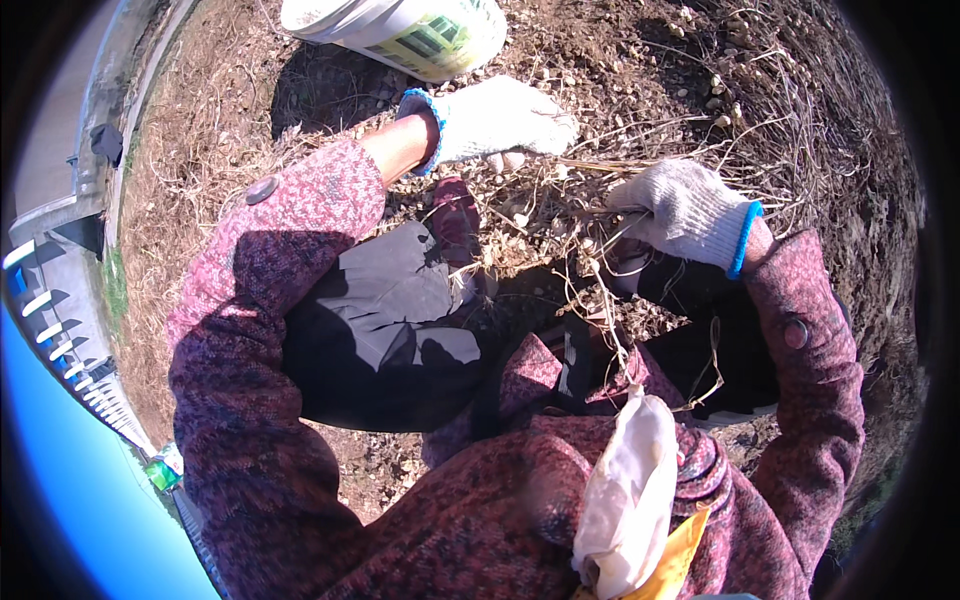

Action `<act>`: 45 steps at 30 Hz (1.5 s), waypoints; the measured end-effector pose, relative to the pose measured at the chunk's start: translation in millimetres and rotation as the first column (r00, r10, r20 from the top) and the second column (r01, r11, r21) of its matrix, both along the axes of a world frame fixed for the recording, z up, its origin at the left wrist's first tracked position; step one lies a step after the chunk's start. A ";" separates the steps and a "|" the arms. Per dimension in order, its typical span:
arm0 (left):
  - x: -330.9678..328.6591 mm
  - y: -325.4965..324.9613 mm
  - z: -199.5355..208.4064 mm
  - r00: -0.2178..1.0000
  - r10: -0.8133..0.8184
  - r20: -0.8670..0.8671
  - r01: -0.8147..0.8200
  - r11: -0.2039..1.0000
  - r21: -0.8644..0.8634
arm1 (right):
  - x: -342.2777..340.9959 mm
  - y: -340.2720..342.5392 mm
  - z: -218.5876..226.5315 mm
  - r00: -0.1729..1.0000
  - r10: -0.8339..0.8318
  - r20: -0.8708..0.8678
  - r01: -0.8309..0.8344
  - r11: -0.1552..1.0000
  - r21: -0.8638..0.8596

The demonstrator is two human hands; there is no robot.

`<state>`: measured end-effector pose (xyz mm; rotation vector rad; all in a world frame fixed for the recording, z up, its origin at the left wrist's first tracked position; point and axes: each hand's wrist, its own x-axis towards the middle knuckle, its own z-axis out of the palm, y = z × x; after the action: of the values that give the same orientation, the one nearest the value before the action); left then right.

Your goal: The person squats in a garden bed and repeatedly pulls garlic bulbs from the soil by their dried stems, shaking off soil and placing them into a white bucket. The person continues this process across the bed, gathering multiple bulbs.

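My left hand point(495, 118), in a white knitted glove with a blue cuff, is low over the dry ground near the bucket. Its fingers look curled together, and a few pale, pod-like lumps point(506, 161) show at its underside; what it grips is hidden. To the right, my right hand point(682, 212), in a matching glove, is closed around the thin stalks of a dried peanut plant point(600, 268). Tangled stems and small pale pods hang below that hand, down toward my lap.
A white bucket point(440, 40) with a green and yellow print stands beyond my left hand. Piled dry vines point(800, 130) lie at the right, with pods scattered over the soil point(590, 60). My knees and dark trousers point(385, 330) are between my arms. Pale structures line the far left.
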<state>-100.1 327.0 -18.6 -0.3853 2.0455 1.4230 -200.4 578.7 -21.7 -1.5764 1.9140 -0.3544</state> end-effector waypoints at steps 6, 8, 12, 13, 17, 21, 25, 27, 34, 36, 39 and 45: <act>4.5 36.9 -17.5 0.751 -0.642 -0.152 0.349 0.583 -0.734 | -1.5 -0.9 1.7 1.000 0.028 0.011 -0.028 1.000 0.001; 5.5 42.9 -20.7 0.740 -0.664 -0.109 0.419 0.582 -0.697 | -2.8 -0.7 1.7 1.000 -0.011 0.021 0.008 0.993 0.115; 5.8 55.6 -19.7 0.650 -0.760 0.018 0.529 0.435 -0.729 | -0.6 -0.7 3.1 0.998 0.045 0.034 -0.048 0.996 0.077; 4.6 56.5 -17.7 0.639 -0.769 0.040 0.544 0.414 -0.730 | -0.1 -0.9 4.2 0.999 0.045 0.023 -0.047 0.996 0.082; -7.9 54.0 -15.2 0.649 -0.731 0.213 0.667 0.410 -0.623 | 0.3 -3.1 8.9 0.998 0.040 0.056 -0.047 0.992 0.121; -2.8 43.0 -17.6 0.671 -0.727 0.146 0.640 0.468 -0.610 | 1.6 -4.7 10.6 0.997 0.080 0.008 -0.080 0.989 0.125; -3.1 44.2 -27.5 0.621 -0.754 0.212 0.647 0.341 -0.682 | 2.5 -5.1 6.8 0.994 0.057 0.094 -0.067 0.992 0.107; -5.4 43.1 -29.6 0.636 -0.743 0.206 0.619 0.333 -0.711 | 3.2 -4.4 4.7 0.996 0.064 0.055 -0.069 0.994 0.085; -4.4 28.9 -17.1 0.752 -0.639 0.162 0.630 0.622 -0.465 | 4.8 -5.8 8.1 0.995 0.077 0.063 -0.086 0.986 0.143; -4.6 29.3 -17.0 0.672 -0.685 0.282 0.723 0.524 -0.450 | 4.7 -6.2 10.7 0.993 0.037 0.110 -0.052 0.990 0.134; -4.9 28.9 -22.9 0.514 -0.827 0.228 0.758 0.313 -0.573 | 4.1 -5.4 9.7 0.994 0.061 0.093 -0.073 0.989 0.132; 1.9 33.2 -27.1 0.805 -0.535 -0.256 0.279 0.723 -0.632 | -1.6 3.5 -9.4 0.998 0.017 -0.064 -0.012 0.997 0.080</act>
<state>-98.2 360.2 -45.8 0.1926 2.6901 0.6162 -202.0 582.2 -31.1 -1.5665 1.9399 -0.2210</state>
